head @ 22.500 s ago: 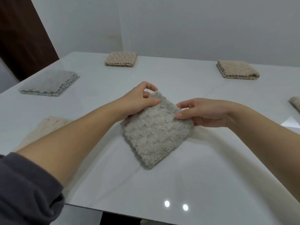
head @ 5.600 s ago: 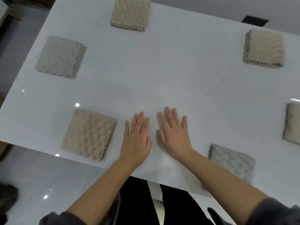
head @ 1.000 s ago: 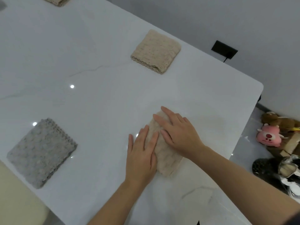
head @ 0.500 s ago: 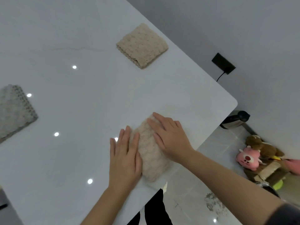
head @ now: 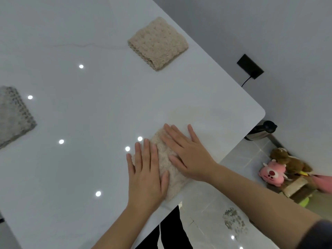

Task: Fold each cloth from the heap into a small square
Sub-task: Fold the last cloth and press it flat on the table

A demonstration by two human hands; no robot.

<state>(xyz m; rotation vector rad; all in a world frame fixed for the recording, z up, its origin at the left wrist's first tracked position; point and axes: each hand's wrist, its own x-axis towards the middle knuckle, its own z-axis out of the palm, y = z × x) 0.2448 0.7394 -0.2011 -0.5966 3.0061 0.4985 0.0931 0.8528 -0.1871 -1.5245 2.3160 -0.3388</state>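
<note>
Both hands, left [head: 146, 174] and right [head: 187, 153], press flat with straight fingers on a beige cloth [head: 169, 169]. It lies near the table [head: 89, 114] edge.

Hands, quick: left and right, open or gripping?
Left hand: open, pressing flat on the folded beige fluffy cloth.
Right hand: open, flat on the same cloth.

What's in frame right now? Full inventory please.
table: 1, white, left and centre
pressed cloth: 1, beige, near table edge, under both hands
folded beige cloth: 1, beige, far edge
folded grey cloth: 1, grey, left edge
wall socket: 1, black, right wall
kettle: 1, metal, black top, past table corner
plush toys: 2, pink and brown, floor, right
left hand: 1, flat on pressed cloth
right hand: 1, flat on pressed cloth
</note>
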